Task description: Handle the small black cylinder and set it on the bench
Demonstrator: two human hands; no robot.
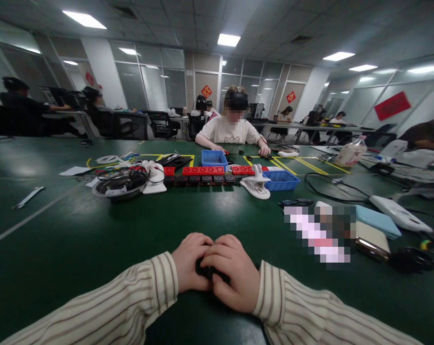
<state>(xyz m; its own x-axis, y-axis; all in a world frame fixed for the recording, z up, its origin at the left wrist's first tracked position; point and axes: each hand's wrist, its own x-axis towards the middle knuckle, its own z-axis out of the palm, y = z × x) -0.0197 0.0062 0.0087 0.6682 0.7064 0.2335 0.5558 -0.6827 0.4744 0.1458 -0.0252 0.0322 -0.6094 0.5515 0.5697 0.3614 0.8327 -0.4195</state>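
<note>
My left hand (191, 261) and my right hand (233, 273) rest together on the green table (76, 249) near its front edge. Both are closed, fingers curled round a small black object (204, 271) between them; only a sliver of it shows and I cannot name it. Striped sleeves cover both forearms. Beyond the hands, at mid-table, lies a row of red and black power strips (206, 171).
A metal bowl (119, 184) with cables sits left of the strips, two blue bins (281, 180) and a white clamp (256, 184) right. Phones and white devices (400, 213) lie at right. A wrench (27, 197) lies far left. A person in white sits across.
</note>
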